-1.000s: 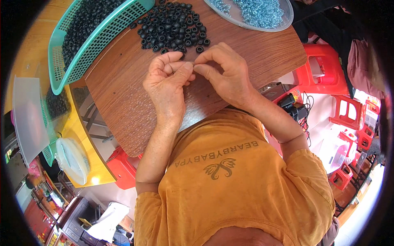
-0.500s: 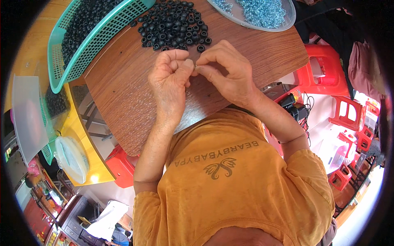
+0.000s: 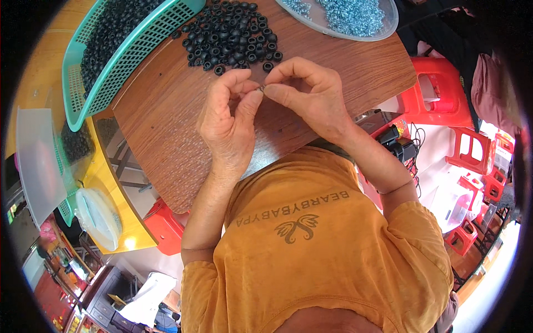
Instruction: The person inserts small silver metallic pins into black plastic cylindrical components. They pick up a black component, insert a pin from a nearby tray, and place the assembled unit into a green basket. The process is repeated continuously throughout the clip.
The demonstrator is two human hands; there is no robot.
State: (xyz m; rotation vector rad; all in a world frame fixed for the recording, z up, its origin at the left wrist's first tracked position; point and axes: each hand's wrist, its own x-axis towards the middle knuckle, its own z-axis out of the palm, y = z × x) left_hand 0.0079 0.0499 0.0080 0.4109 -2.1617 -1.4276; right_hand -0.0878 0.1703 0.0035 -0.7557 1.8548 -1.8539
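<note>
First, teal basket [image 3: 116, 77]: a bump could tip out some of its small black beads [image 3: 119, 28]; perforated moulded plastic, smooth rounded rim.
Brown table [image 3: 155, 133]: anything dropped might skid, since the wood-grain top looks slick, with glare near the orange shirt [image 3: 311, 200].
Left hand [image 3: 227, 122]: thumb and forefinger closed together on the tiny piece, other fingers loosely curled; uneven pressure could cost the hold.
Bead pile [image 3: 230, 39]: just beyond the fingers, so a knuckle could scatter it; rounded black beads, wide holes, dull sheen.
Tiny piece [image 3: 261, 88]: between both sets of fingertips, on the near side of the pile; might pop loose, as so little of it offers purchase. Shape and material too small for me to tell.
Single bead [image 3: 268, 66]: near the right forefinger; round, liable to roll if brushed.
Right hand [image 3: 313, 100]: thumb and forefinger pinched on the same piece, knuckles arched; a tug out of step with the left could wrench it free.
Translucent tub [image 3: 317, 25]: a nudge could spill its glossy blue pieces [image 3: 355, 16]; shallow plastic, curved rim.
Red stool [image 3: 444, 105]: shiny moulded plastic, beside the table; a stray bead could vanish beneath.
</note>
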